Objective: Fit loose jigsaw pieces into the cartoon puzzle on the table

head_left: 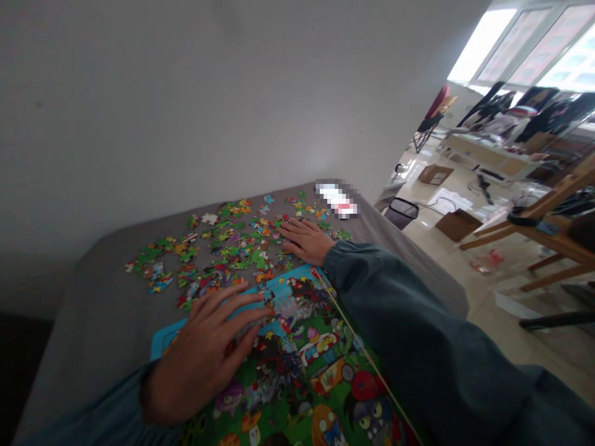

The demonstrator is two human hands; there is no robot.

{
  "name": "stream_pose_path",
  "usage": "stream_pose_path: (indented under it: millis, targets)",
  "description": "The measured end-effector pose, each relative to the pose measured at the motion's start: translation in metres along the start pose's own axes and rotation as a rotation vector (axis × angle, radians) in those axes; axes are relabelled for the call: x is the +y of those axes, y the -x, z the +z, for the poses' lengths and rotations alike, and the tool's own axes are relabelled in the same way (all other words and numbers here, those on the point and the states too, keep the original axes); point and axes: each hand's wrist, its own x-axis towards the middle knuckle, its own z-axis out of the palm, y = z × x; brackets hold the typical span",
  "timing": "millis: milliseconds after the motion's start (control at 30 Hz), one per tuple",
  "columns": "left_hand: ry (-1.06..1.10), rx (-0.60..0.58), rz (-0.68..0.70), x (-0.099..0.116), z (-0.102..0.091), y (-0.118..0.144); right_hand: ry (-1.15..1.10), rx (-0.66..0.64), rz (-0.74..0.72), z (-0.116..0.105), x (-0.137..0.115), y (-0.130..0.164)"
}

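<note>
A colorful cartoon jigsaw puzzle board with a light blue border lies at the front of the table. My left hand is over its upper left part with the fingers stretched out and apart. Its fingertips reach the blue edge strip; whether they touch a piece there I cannot tell. Beyond the board, many loose jigsaw pieces are scattered, mostly green, with some yellow, orange and blue. Among the pieces at the right lies my right hand, palm down and fingers extended, holding nothing visible. Both forearms wear blue-grey sleeves.
A phone with a lit, blurred screen lies at the table's back right corner. Behind the grey-covered table rises a pale wall. On the floor to the right are cardboard boxes, a wooden chair and a dark bin.
</note>
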Motion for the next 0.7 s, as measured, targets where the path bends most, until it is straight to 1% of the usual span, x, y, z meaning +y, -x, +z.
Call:
stream_pose_path:
  millis: [100,267,367,433,467,533,633,700]
  targets:
    - [-0.004,-0.015,0.013,0.000,0.001,0.000,-0.015,0.017,0.005,-0.007,0.000,0.001]
    - [-0.007,-0.046,0.014,-0.001,0.003,0.002,-0.037,0.042,-0.079,-0.015,0.000,0.006]
    - [-0.007,-0.063,0.009,-0.003,0.005,0.003,-0.030,0.049,-0.089,-0.018,-0.003,0.009]
    - [-0.007,-0.072,0.006,-0.005,0.006,0.005,-0.036,0.052,-0.095,-0.024,0.001,0.011]
    - [-0.008,-0.077,0.007,-0.007,0.007,0.006,-0.042,0.068,-0.090,-0.028,0.005,0.012]
    - [-0.016,-0.082,0.012,-0.011,0.009,0.009,-0.065,0.142,-0.044,-0.039,0.021,0.015]
    - [-0.027,-0.092,0.019,-0.017,0.013,0.015,-0.158,0.300,0.097,-0.058,0.057,0.025]
    - [-0.025,-0.114,-0.003,-0.020,0.016,0.019,-0.242,0.347,0.205,-0.066,0.080,0.034]
